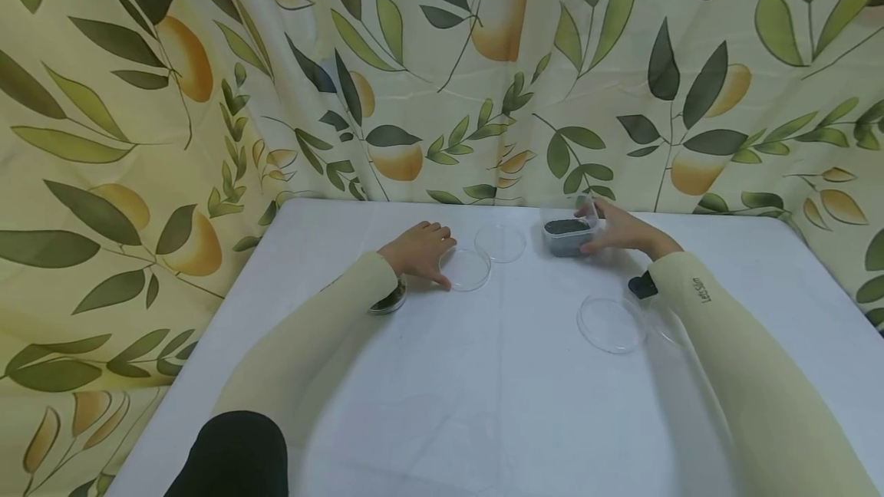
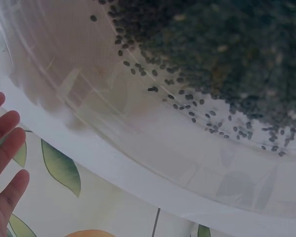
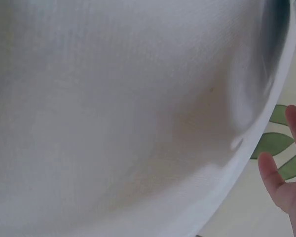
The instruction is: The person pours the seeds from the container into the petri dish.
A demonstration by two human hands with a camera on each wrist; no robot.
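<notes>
two bare hands reach across a white table (image 1: 442, 405), each busy with its own container. the right hand (image 1: 625, 231) holds a small plastic tub (image 1: 568, 246) by its near side, fingers behind the corner and thumb in front; the tub sits directly in that grip, with dark contents showing. the left hand (image 1: 421, 249) is spread wide beside a clear round dish (image 1: 476, 289), which lies between its fingertips and thumb; whether it presses the rim cannot be told.

the work looks only partly done. one seed dish (image 1: 387, 311), tucked under the left wrist, already holds dark seeds (image 2: 227, 54), seen close up in the left wrist view. no seeds can be made out in the dish at the left hand, so much seems left to do.

just beyond the left fingertips lies a second clear disc (image 1: 500, 244). nearer the person than the right grip, close to the wrist, rests another clear disc (image 1: 612, 326), with a further rim (image 1: 668, 328) partly hidden by the sleeve (image 1: 753, 343).
</notes>
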